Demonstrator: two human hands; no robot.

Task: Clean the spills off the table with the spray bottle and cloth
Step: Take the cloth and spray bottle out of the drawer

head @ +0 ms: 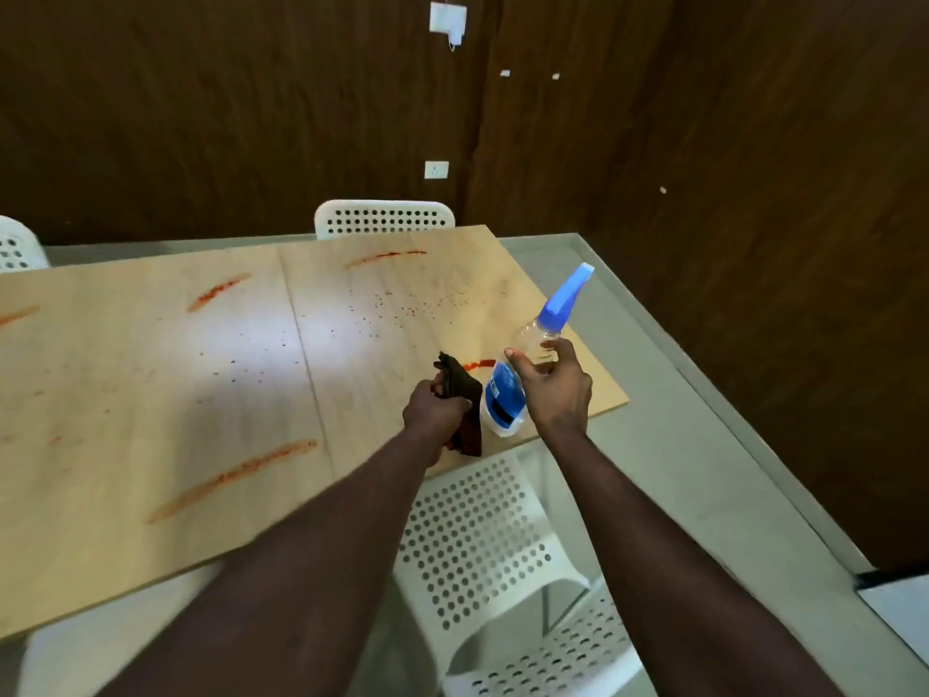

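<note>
My left hand (pixel 436 411) grips a dark brown cloth (pixel 465 402) above the near right part of the wooden table top (pixel 151 384). My right hand (pixel 550 382) holds a clear spray bottle (pixel 502 394) with a blue label and blue spray head (pixel 565 294); the bottle is tilted, head pointing up and to the right. Red-orange streaks lie on the wood: a long one (pixel 234 480) near the front, one (pixel 218 291) at the back left, one (pixel 387 257) at the back, and a short one (pixel 477 365) just behind the cloth. Small red specks (pixel 402 309) dot the middle.
A white perforated chair (pixel 482 535) stands just below my arms at the table's near right corner. Another white chair (pixel 384 218) is behind the table, and part of a third (pixel 17 249) shows at far left. A dark wooden wall (pixel 251 118) is behind.
</note>
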